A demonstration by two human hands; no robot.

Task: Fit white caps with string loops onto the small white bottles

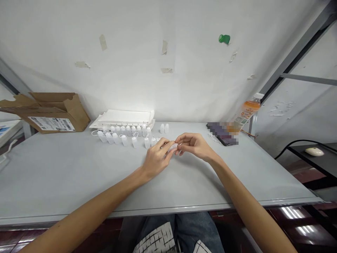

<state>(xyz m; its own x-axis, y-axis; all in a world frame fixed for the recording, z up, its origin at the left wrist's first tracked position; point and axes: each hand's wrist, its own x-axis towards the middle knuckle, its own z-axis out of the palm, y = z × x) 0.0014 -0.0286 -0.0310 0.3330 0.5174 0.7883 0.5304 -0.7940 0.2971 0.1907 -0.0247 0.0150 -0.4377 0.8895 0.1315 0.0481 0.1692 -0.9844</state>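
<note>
Between my two hands, above the middle of the table, is a small translucent white squeeze bottle (173,147), lying on its side. My left hand (158,157) grips its body with closed fingers. At its right end, the fingertips of my right hand (194,146) pinch together on the bottle's tip; whether a cap is there is too small to tell. Several similar dropper bottles (134,142) stand upright in rows to the left, some with looped cap straps. Two more small bottles (164,128) stand behind my hands.
Behind the bottles lies a stack of white sheets or bags (123,116). An open cardboard box (56,116) stands at the back left. To the right are a phone (221,133), small white loops (213,138) and a drink bottle (246,114). The grey table (79,175) meets a wall behind.
</note>
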